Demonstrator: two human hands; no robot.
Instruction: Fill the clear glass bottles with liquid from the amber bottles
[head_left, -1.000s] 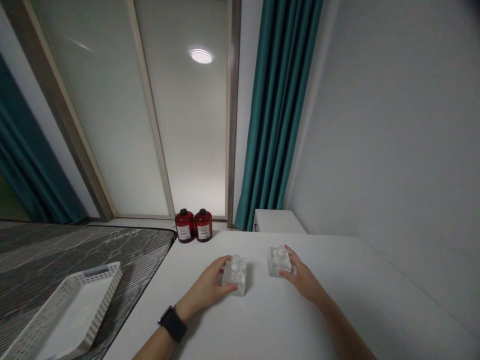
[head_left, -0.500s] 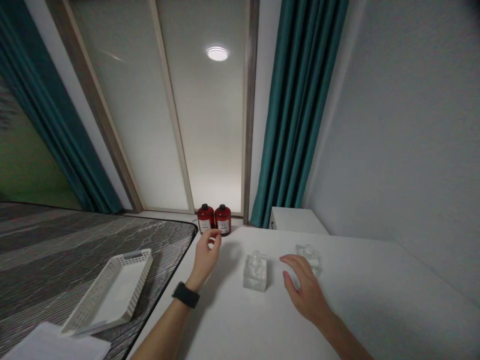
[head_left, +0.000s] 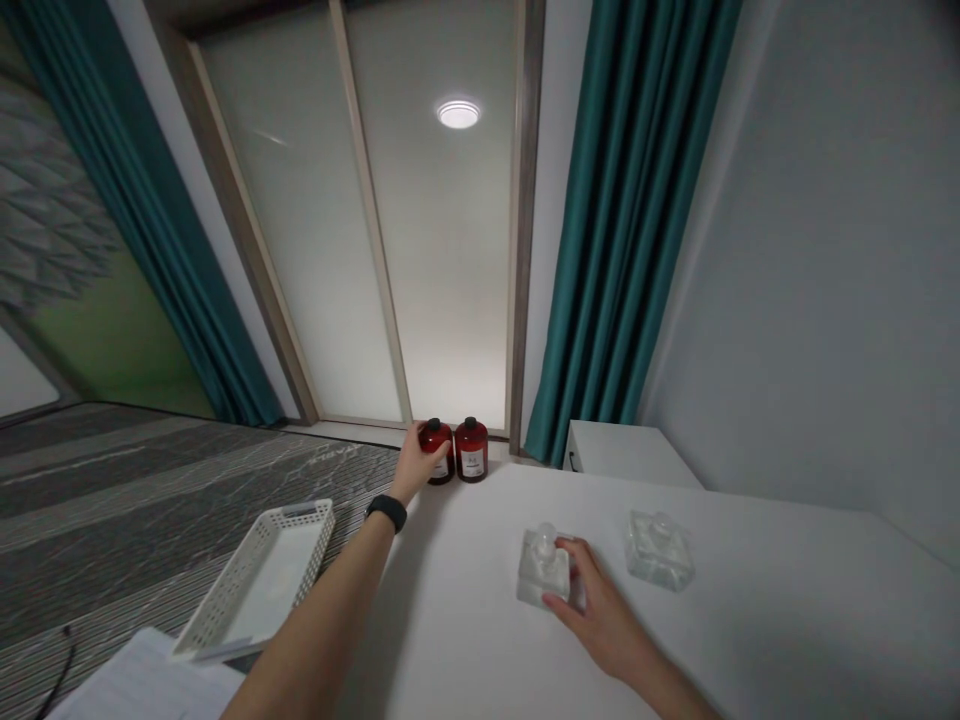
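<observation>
The left hand [head_left: 417, 468], fingers curved, grasps the left red bottle [head_left: 437, 440] beside its twin. The right hand [head_left: 604, 610], half open, touches the nearer glass bottle [head_left: 541, 570] on the white table [head_left: 480, 640].

Overall illumination is dim and cool. A bright oval light [head_left: 458, 114] shows in the frosted panel [head_left: 442, 260] beyond both hands, its centre blown to white; a softer glow brightens the panel's lower part. A broad, soft-edged shadow falls across the white tabletop [head_left: 465, 630] beside the left arm [head_left: 330, 600]. The wall [head_left: 840, 300] beyond and right of the right hand [head_left: 598, 610] is grey, darkening at the upper corner. Wide-angle distortion tilts uprights outward. Both hands, the left [head_left: 421, 462] included, look slightly soft; bottle-label print [head_left: 472, 463] is too small to read.
</observation>
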